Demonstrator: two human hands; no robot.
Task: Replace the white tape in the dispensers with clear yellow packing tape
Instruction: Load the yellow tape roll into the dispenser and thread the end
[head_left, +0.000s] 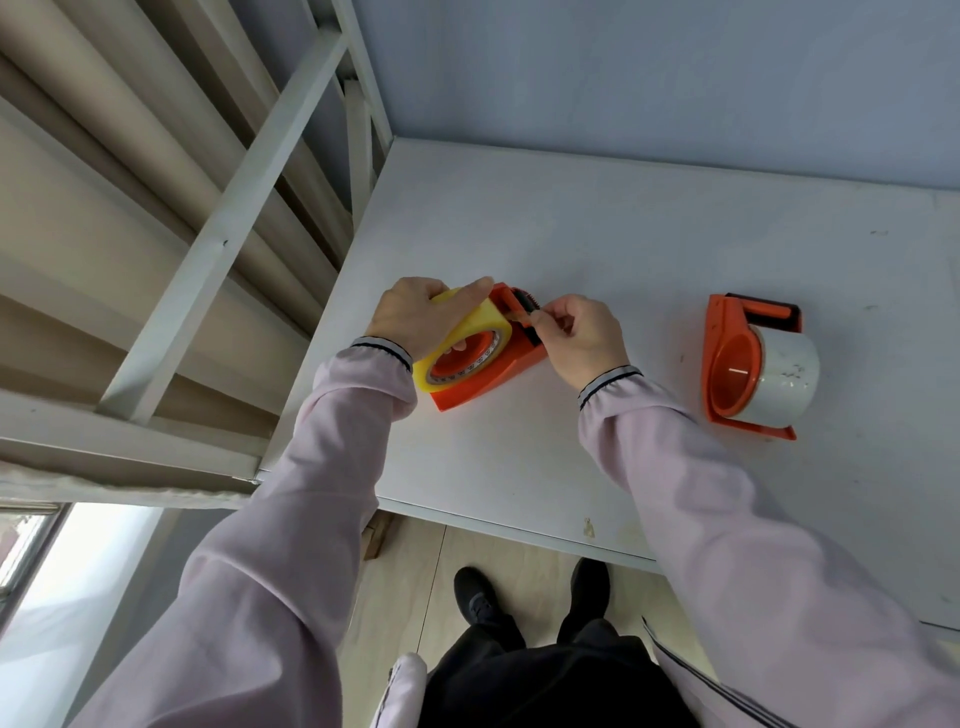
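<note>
Head cam, one view, looks steeply down, close over white table.

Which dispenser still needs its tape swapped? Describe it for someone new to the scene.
On the white table, look right of both hands, where an orange dispenser lies untouched. It carries a white tape roll; the other dispenser has a yellow roll.

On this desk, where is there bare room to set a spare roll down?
Bare patches: the far desk behind both dispensers; the gap between the yellow-tape dispenser and the white-tape dispenser; the near strip by the front edge. Crowded: around the left hand and right hand.
</note>
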